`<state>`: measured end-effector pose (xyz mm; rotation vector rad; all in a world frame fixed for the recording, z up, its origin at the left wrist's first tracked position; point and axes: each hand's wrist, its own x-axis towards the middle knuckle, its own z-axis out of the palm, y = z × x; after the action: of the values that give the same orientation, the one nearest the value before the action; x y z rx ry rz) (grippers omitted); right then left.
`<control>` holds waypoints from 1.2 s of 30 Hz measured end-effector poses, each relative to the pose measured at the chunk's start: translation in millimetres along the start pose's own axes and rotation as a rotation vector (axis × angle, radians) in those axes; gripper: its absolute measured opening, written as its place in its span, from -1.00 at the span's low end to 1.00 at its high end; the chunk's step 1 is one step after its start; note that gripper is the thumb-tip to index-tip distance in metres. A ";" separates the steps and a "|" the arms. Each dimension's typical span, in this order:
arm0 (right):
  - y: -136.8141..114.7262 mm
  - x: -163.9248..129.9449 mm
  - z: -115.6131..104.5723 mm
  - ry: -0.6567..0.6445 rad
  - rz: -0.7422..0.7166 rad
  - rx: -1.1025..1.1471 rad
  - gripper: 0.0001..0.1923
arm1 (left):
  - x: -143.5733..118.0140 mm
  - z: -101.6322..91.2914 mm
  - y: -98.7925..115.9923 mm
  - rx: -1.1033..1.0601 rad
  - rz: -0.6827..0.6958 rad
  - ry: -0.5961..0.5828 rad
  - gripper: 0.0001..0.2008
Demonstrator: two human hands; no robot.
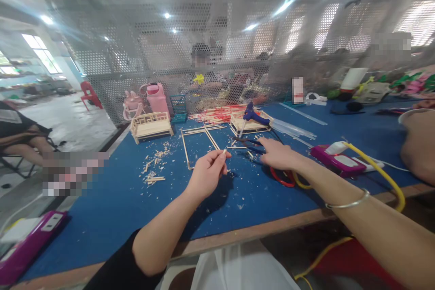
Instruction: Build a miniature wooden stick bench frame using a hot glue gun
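between left hand (206,173) fingers, stick (224,151) upright

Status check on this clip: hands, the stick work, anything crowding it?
Left hand pinching a short wooden stick. Right hand flat on the blue mat, by red-handled pliers. Stick frame just beyond. Wood scraps left, glue gun behind.

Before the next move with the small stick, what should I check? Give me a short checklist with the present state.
1. Small stick pinched in left hand: ok.
2. Right hand on the pliers: touching, firm grip cannot tell.
3. Stick frame flat on blue table: ok.
4. Glue gun away from both hands, resting on a wooden piece: ok.
5. Wood scraps around the frame: not ok.
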<state>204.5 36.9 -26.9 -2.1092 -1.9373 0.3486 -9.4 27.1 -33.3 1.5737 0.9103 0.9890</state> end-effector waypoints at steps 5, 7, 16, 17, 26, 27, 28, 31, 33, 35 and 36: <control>6.0 21.3 0.4 0.069 0.059 -0.211 -0.31 | -0.5 -2.2 -5.5 0.446 0.171 0.051 -0.69; -2.1 21.8 -5.7 0.170 -0.059 -0.156 -0.28 | -1.8 -3.6 -5.1 0.584 0.266 0.038 -0.63; -68.0 15.8 -9.4 0.014 -0.848 0.189 -0.80 | 10.8 -37.3 -6.5 0.782 0.559 0.058 -0.46; -68.4 17.0 -5.5 0.045 -0.859 0.183 -0.81 | 13.3 -40.1 -6.4 0.814 0.579 0.024 -0.49; -49.9 26.6 31.1 0.274 -0.985 0.008 -0.79 | 24.1 -92.5 -6.4 0.645 0.428 0.201 -0.36; -50.2 27.9 34.3 0.288 -0.998 -0.009 -0.80 | 22.7 -101.5 -9.0 0.616 0.322 0.153 -0.31; -50.7 29.1 37.0 0.298 -1.003 -0.023 -0.80 | 20.8 -108.6 -12.1 0.610 0.214 0.068 -0.25; -51.5 31.6 41.4 0.296 -0.968 -0.047 -0.80 | 14.6 -115.0 -20.2 0.626 0.011 -0.119 -0.17; -51.1 31.5 42.1 0.262 -0.933 -0.065 -0.78 | 11.6 -108.9 -22.5 0.606 -0.018 -0.115 -0.16; -50.5 30.4 42.3 0.224 -0.891 -0.086 -0.77 | 9.8 -100.6 -22.5 0.552 -0.025 -0.087 -0.15; -50.4 29.6 42.5 0.212 -0.868 -0.091 -0.77 | 9.1 -97.1 -22.0 0.519 -0.031 -0.076 -0.15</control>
<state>145.3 71.6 -49.5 -1.0937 -2.5025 -0.1376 -97.2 74.3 -39.7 2.0036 1.1977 0.6939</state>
